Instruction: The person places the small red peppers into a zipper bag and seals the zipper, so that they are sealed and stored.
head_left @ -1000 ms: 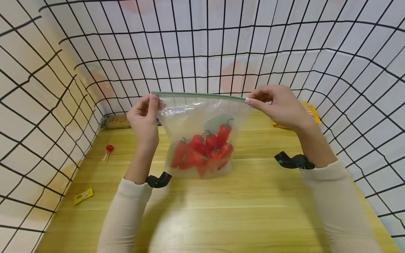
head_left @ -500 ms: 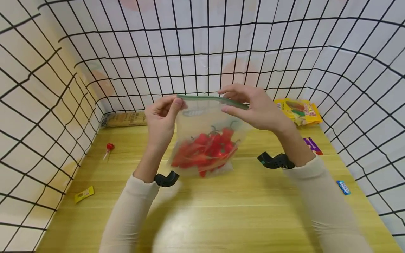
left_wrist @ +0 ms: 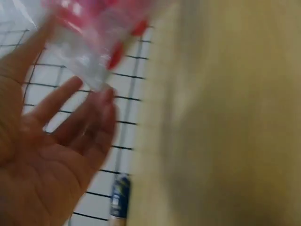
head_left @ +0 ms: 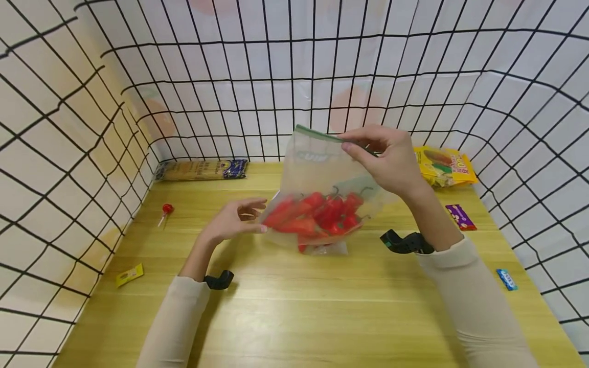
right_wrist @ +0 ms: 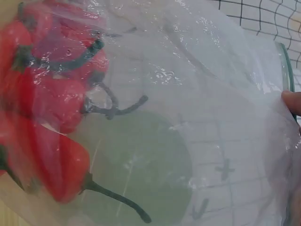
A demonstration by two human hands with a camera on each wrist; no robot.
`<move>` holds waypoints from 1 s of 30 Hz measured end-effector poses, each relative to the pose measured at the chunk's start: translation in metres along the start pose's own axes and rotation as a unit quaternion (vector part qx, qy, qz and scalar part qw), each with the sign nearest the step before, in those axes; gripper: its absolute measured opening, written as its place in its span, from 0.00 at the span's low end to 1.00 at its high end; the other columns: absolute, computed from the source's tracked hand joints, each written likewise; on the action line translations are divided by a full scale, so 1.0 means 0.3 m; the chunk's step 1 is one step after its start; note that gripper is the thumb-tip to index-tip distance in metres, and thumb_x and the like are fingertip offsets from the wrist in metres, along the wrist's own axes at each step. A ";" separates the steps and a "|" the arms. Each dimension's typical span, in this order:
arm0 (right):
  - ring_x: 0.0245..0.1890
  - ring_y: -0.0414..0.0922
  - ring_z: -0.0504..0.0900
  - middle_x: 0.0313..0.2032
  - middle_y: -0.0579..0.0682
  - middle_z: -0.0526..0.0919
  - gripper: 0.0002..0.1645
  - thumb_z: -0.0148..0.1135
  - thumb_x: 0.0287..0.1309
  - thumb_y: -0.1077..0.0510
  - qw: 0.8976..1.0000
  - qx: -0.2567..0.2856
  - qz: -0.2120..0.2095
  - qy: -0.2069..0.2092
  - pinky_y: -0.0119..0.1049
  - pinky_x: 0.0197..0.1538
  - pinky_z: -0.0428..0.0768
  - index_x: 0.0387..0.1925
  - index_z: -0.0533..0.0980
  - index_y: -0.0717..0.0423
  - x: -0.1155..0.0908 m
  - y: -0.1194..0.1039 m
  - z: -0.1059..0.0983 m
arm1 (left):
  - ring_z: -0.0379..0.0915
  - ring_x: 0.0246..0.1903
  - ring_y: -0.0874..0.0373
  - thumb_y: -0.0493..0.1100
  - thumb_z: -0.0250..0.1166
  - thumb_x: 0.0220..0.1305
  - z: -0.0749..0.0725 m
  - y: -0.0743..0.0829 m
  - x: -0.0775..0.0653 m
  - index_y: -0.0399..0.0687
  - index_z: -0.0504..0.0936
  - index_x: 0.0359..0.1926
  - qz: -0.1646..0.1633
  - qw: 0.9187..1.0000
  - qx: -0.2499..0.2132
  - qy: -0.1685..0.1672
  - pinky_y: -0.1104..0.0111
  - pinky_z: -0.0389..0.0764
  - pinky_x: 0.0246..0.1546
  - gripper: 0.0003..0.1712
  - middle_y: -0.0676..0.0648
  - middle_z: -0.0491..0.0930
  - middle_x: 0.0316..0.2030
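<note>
A clear zip bag [head_left: 317, 166] with a green zip strip hangs from my right hand [head_left: 388, 158], which pinches its top edge by thumb and fingers. Inside lie several red chili peppers [head_left: 329, 212] with dark green stems, bunched toward the bottom; the right wrist view shows the peppers [right_wrist: 61, 155] close through the plastic. At the bag's lower left is my left hand [head_left: 234, 220], fingers loosely spread and the thumb tip by the plastic. In the left wrist view the fingertips of that hand [left_wrist: 61, 141] are near the bag's corner [left_wrist: 89, 66]; blur hides whether they touch.
A long pack [head_left: 200, 169] lies at the back left, with a red lollipop [head_left: 167, 208] and a small yellow packet [head_left: 130, 275] nearer. On the right are a yellow bag [head_left: 445, 167], a purple packet [head_left: 461, 217] and a blue packet [head_left: 507, 279]. Black wire mesh [head_left: 313, 79] surrounds the table.
My left hand has let go of the bag's top edge and moved down to its lower left side. The right hand keeps its hold, and the bag's left top corner now tilts up.
</note>
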State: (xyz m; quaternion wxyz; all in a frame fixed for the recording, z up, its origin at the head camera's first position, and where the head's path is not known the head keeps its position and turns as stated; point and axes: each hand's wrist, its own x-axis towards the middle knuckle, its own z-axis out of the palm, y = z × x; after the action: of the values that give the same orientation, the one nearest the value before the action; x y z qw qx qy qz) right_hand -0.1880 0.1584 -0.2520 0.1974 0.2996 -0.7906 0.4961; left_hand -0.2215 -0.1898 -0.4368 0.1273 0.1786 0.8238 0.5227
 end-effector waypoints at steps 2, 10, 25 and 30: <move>0.26 0.51 0.78 0.34 0.53 0.85 0.09 0.63 0.60 0.67 1.000 0.007 0.001 0.009 0.26 0.27 0.76 0.42 0.83 0.64 -0.006 0.009 -0.007 | 0.78 0.50 0.53 0.54 0.76 0.50 0.006 -0.038 -0.004 0.59 0.78 0.59 -0.029 0.999 0.023 -0.024 0.57 0.78 0.52 0.34 0.51 0.81 0.52; 0.21 0.46 0.80 0.32 0.54 0.82 0.14 0.65 0.59 0.64 0.986 0.101 0.117 0.060 0.28 0.24 0.80 0.46 0.81 0.66 -0.106 0.124 -0.109 | 0.82 0.41 0.54 0.42 0.65 0.65 -0.024 -0.011 -0.017 0.44 0.82 0.40 -0.010 0.981 -0.192 0.014 0.59 0.81 0.50 0.07 0.50 0.83 0.39; 0.18 0.35 0.75 0.29 0.37 0.85 0.29 0.62 0.64 0.49 0.871 0.128 0.474 -0.011 0.30 0.22 0.76 0.62 0.70 0.58 -0.421 0.703 0.007 | 0.78 0.37 0.59 0.46 0.62 0.68 -0.054 -0.023 0.232 0.44 0.72 0.61 -0.193 0.960 -0.178 0.100 0.69 0.82 0.39 0.24 0.45 0.77 0.46; 0.15 0.36 0.70 0.23 0.36 0.81 0.27 0.61 0.64 0.47 0.876 0.078 0.475 -0.008 0.31 0.19 0.72 0.60 0.73 0.55 -0.420 0.751 0.048 | 0.77 0.43 0.55 0.52 0.65 0.65 -0.024 -0.075 0.252 0.48 0.69 0.65 -0.209 0.959 -0.139 0.130 0.68 0.81 0.41 0.30 0.42 0.75 0.54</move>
State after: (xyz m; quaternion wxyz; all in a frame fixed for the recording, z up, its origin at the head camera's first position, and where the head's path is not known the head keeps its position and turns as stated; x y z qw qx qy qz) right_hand -0.2454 0.2545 -0.4850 -0.0924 -0.0940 -0.7981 0.5880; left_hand -0.2962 -0.1722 -0.4560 0.1489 -0.0862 0.7714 0.6126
